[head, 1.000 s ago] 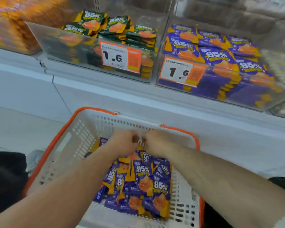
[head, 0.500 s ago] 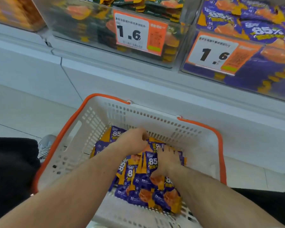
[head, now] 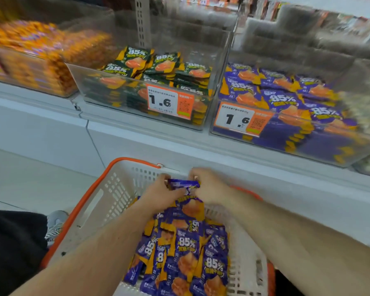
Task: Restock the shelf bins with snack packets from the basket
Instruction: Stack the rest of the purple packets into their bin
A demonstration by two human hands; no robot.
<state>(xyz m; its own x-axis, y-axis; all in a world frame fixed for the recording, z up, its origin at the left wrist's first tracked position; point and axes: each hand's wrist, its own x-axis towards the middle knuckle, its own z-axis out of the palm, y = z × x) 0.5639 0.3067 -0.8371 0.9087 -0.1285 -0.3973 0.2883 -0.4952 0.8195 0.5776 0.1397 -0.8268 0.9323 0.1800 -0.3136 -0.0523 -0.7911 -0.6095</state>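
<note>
Purple packets [head: 183, 184] gripped between both hands

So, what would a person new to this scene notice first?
First, both hands, left hand and right hand, holding a purple packet above the white basket full of purple packets. Then the clear bin of purple packets on the shelf, upper right.

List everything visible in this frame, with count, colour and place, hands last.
basket: one, white with orange rim, on the floor below the shelf
purple packets: a pile, in the basket
held purple packets: a small bunch, over the basket
purple bin: one, clear, right, purple packets
green bin: one, clear, middle, green packets
orange bin: one, left, blurred
price tags: two, both 1.6
left hand: grips the bunch
right hand: grips the bunch
</note>
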